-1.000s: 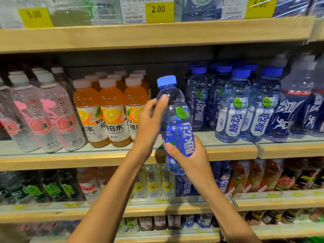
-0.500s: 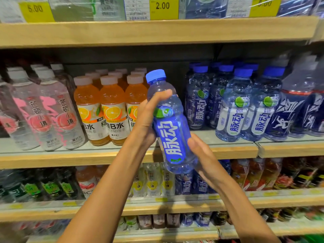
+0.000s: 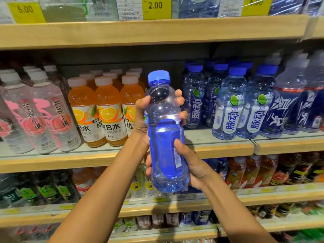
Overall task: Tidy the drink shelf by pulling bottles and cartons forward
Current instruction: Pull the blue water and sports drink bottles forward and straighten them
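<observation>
Both hands hold a clear blue bottle point(image 3: 164, 137) with a blue cap upright in the air, in front of the middle shelf point(image 3: 219, 149). My left hand point(image 3: 142, 118) wraps around its upper half, fingertips showing on the bottle's right side. My right hand point(image 3: 191, 163) grips the lower half, thumb on the blue label beside the barcode. The label's back side faces me. A gap on the shelf lies behind the bottle, between the orange bottles point(image 3: 108, 111) and the row of matching blue bottles point(image 3: 233, 106).
Pink-labelled clear bottles point(image 3: 40, 116) stand at the shelf's left, dark blue bottles point(image 3: 294, 106) at its right. The shelf above point(image 3: 157, 30) carries yellow price tags. Lower shelves point(image 3: 263, 195) hold more drinks, packed close.
The bottle has been turned in my hands, so its front label now faces away. It came upright and my right hand moved from under it onto the label.
</observation>
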A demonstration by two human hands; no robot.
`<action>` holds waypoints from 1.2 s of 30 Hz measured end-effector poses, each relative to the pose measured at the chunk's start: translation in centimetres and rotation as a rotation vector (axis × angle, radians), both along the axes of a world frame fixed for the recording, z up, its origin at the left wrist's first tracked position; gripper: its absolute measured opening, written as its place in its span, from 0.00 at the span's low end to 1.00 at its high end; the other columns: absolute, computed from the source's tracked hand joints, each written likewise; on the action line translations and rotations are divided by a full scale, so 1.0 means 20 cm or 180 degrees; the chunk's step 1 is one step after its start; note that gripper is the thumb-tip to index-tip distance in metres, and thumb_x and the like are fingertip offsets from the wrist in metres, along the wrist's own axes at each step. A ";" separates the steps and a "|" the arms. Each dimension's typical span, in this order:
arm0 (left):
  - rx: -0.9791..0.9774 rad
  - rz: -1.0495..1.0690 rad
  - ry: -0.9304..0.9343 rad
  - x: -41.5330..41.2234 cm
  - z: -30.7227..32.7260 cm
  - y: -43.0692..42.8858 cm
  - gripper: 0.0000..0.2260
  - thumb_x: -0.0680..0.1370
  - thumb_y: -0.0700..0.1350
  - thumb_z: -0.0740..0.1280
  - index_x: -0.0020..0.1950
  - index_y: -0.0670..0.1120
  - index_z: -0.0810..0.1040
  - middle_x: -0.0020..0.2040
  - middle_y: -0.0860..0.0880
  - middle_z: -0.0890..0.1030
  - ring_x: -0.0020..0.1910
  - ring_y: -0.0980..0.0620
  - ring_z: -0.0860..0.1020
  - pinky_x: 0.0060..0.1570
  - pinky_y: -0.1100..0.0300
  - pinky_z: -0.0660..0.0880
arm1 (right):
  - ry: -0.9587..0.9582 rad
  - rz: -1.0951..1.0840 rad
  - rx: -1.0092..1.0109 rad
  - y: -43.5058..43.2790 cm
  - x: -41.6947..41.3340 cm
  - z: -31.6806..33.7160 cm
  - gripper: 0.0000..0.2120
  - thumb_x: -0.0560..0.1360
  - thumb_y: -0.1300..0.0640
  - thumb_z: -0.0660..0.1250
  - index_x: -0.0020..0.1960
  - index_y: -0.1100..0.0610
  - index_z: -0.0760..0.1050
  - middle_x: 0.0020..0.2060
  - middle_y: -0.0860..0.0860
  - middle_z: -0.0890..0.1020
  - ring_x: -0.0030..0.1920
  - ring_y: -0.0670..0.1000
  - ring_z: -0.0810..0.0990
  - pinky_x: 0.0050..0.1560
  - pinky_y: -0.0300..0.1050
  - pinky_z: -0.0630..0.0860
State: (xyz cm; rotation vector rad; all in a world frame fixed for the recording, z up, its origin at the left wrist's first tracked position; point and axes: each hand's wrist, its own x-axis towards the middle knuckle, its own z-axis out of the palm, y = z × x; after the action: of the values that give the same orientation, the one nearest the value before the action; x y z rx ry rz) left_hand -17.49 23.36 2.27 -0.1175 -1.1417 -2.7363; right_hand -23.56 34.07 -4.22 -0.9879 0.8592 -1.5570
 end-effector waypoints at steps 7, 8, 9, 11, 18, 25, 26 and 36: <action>-0.1106 0.0301 0.0438 -0.06 0.02 -0.10 0.32 0.59 0.63 0.77 0.56 0.44 0.83 0.52 0.46 0.84 0.50 0.48 0.83 0.52 0.52 0.79 | 0.1183 -0.1376 -0.0226 0.05 0.03 0.06 0.13 0.67 0.47 0.72 0.50 0.46 0.80 0.44 0.45 0.85 0.45 0.45 0.84 0.44 0.36 0.77; -0.1240 0.0548 0.0312 -0.05 0.02 -0.11 0.33 0.59 0.65 0.76 0.56 0.45 0.82 0.52 0.46 0.84 0.50 0.48 0.82 0.50 0.53 0.79 | 0.1283 -0.1575 -0.0251 0.04 0.03 0.07 0.13 0.67 0.47 0.73 0.51 0.47 0.79 0.44 0.46 0.85 0.45 0.45 0.84 0.43 0.35 0.77; -0.1359 0.0905 0.0207 -0.04 0.02 -0.12 0.33 0.61 0.66 0.75 0.57 0.45 0.81 0.51 0.47 0.84 0.49 0.49 0.83 0.47 0.55 0.80 | 0.1362 -0.1771 -0.0260 0.04 0.03 0.07 0.15 0.66 0.48 0.74 0.51 0.47 0.78 0.44 0.46 0.85 0.45 0.46 0.84 0.42 0.35 0.77; -0.1693 0.1655 0.0230 -0.01 0.02 -0.10 0.25 0.70 0.62 0.71 0.56 0.44 0.78 0.46 0.50 0.84 0.44 0.54 0.83 0.41 0.62 0.78 | 0.1462 -0.2161 -0.0225 0.04 0.03 0.06 0.20 0.65 0.47 0.76 0.54 0.50 0.75 0.45 0.46 0.85 0.45 0.45 0.84 0.41 0.35 0.77; -0.2547 0.3048 0.0250 -0.03 0.08 0.10 0.14 0.74 0.55 0.68 0.54 0.47 0.78 0.49 0.49 0.83 0.47 0.55 0.82 0.45 0.65 0.77 | 0.2320 -0.3408 0.0319 0.00 0.06 0.02 0.30 0.60 0.37 0.74 0.53 0.51 0.67 0.44 0.47 0.81 0.45 0.49 0.81 0.42 0.46 0.78; -0.2514 0.3494 0.0118 -0.08 0.10 0.10 0.06 0.72 0.44 0.74 0.43 0.50 0.77 0.36 0.54 0.81 0.36 0.59 0.81 0.35 0.70 0.75 | 0.2282 -0.3045 0.0437 -0.01 0.08 -0.01 0.32 0.59 0.36 0.74 0.57 0.48 0.66 0.50 0.46 0.81 0.49 0.49 0.81 0.48 0.53 0.79; -0.2520 0.3410 0.0130 -0.08 0.11 0.08 0.06 0.72 0.43 0.74 0.42 0.50 0.77 0.35 0.55 0.81 0.35 0.59 0.80 0.35 0.69 0.75 | 0.2122 -0.2783 0.0385 -0.01 0.05 -0.01 0.31 0.60 0.37 0.74 0.57 0.46 0.67 0.50 0.44 0.82 0.51 0.47 0.81 0.50 0.50 0.79; -0.1370 0.0972 0.0296 -0.03 0.14 -0.08 0.20 0.59 0.48 0.75 0.48 0.43 0.80 0.44 0.46 0.82 0.41 0.47 0.80 0.44 0.55 0.78 | 0.0794 -0.0499 0.0241 0.06 -0.11 0.04 0.40 0.53 0.38 0.81 0.60 0.52 0.72 0.54 0.49 0.84 0.57 0.52 0.82 0.53 0.46 0.80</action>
State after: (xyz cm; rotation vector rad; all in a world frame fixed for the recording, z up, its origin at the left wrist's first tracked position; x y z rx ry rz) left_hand -18.06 21.78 5.10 -0.1126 -1.5582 -2.1700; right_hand -25.84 35.28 -3.48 -1.0962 1.1854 -1.5395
